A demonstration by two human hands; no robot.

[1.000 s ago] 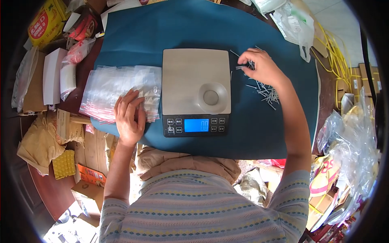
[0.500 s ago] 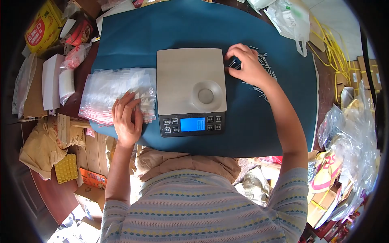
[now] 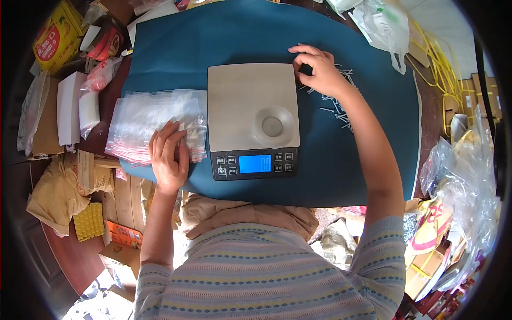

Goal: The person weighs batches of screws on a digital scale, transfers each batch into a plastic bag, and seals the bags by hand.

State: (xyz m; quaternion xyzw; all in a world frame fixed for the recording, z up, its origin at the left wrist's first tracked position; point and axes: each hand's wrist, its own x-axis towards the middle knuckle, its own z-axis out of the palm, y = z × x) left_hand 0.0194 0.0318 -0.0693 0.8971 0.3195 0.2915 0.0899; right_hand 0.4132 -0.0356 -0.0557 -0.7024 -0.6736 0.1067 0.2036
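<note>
From above, at chest ht: blue cloth (image 3: 352, 176) over table, w/ digital scale (image 3: 245, 93) approx. center. On L side of cloth, flat overlapping stack of clear plastic bags (image 3: 144, 117), red edges toward wearer. On top of bags, near their R end: left hand (image 3: 169, 157), palm down, fingers slightly spread & a bit bent, thumb apart from index, touching top bag; no sign of gripping.

To R of scale, by its upper R edge: right hand (image 3: 319, 72), fingers curled, thumb & index partly open w/ a small gap btwn; can't tell if anything's held. Below & beside it, loose scatter of thin metal nails (image 3: 341, 113), pointing every which way, some close to thumb, a few partly hidden behind hand & wrist.

On lower R part of scale plate: small round dish (image 3: 272, 126). Along scale's near edge: lit blue screen (image 3: 255, 164), digits like zeros, w/ buttons each side.

Around edges: white box (image 3: 70, 109) & yellow pack (image 3: 53, 40) at L, white plastic bag (image 3: 380, 26) at upper R, yellow straps (image 3: 441, 69) at far R. At bottom, striped shirt (image 3: 266, 272) of wearer.
</note>
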